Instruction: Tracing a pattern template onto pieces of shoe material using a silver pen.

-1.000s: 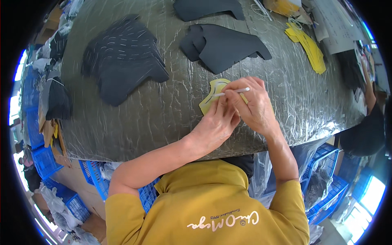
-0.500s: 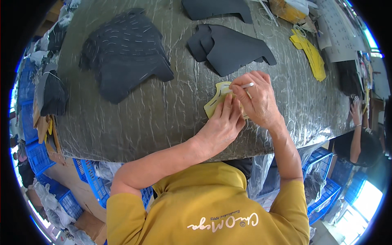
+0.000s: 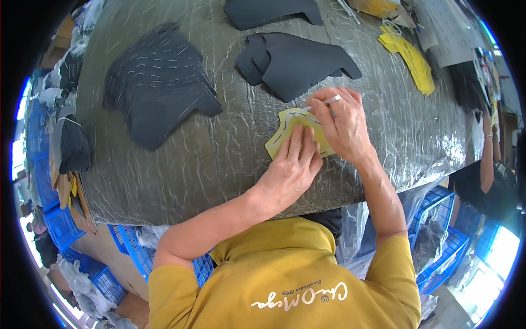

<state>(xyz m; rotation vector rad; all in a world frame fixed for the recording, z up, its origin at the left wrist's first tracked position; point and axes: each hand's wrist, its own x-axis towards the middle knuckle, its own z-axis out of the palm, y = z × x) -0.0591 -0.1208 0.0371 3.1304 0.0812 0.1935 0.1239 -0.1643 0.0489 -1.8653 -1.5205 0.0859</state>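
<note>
A pale yellow template (image 3: 276, 142) with dark slots along its edges lies on the table. My left hand (image 3: 294, 167) presses it down, fingers stretched flat across its middle. In my right hand (image 3: 343, 122) is a slim white marking pen (image 3: 332, 100), pinched between thumb and fingers. Its tip meets the template's far edge, by a slot. Any piece beneath the template is mostly hidden. Just beyond my hands lie dark grey cut pieces (image 3: 307, 63), overlapping. To the left, a fanned stack of dark pieces (image 3: 159, 82) carries rows of short white marks.
Another dark piece (image 3: 274, 12) lies at the far edge. Yellow templates (image 3: 408, 60) tied with string rest at the far right, near papers (image 3: 446, 33). Blue crates (image 3: 131, 247) stand below the table's near edge. At right, another person's arm (image 3: 487, 156) reaches toward dark pieces.
My right hand and the pen have shifted slightly along the template's far edge, uncovering more of its slots. My left hand stays pressed on the template. The whole view has shifted a little.
</note>
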